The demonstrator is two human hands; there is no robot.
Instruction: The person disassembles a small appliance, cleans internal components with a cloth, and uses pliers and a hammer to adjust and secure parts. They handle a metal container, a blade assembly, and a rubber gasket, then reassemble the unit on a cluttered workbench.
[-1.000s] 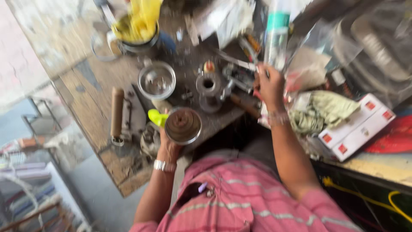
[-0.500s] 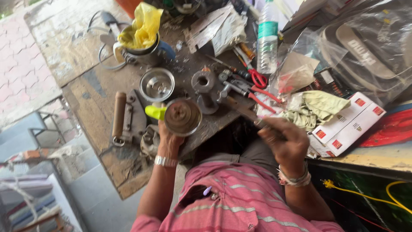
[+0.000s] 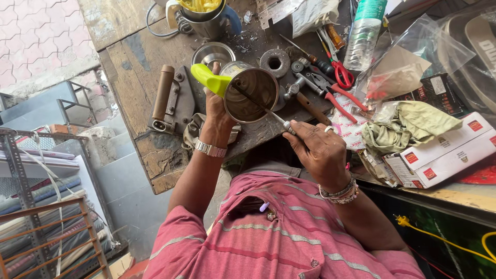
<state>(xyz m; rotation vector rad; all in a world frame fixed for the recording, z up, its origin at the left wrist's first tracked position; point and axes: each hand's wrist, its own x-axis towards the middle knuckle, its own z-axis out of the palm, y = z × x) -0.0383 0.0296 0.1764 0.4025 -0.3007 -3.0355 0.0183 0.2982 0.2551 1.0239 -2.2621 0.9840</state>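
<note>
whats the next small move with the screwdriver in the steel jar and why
Probably press the thin metal screwdriver tip into the base of the round steel jar with the lime-green handle and begin to turn. The right hand grips its end, the shaft already slants into the open jar, and the left hand steadies the jar, tipped toward the person, above the worn wooden bench.

Left hand (image 3: pixel 217 106) grips steel jar (image 3: pixel 251 94) — right hand (image 3: pixel 318 150) pokes screwdriver (image 3: pixel 258 103) inside.

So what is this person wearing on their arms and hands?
Short sleeves of a pink shirt with thin grey stripes. The left hand has a silver metal watch at the wrist. The right hand wears a ring and several beaded bracelets.
</note>
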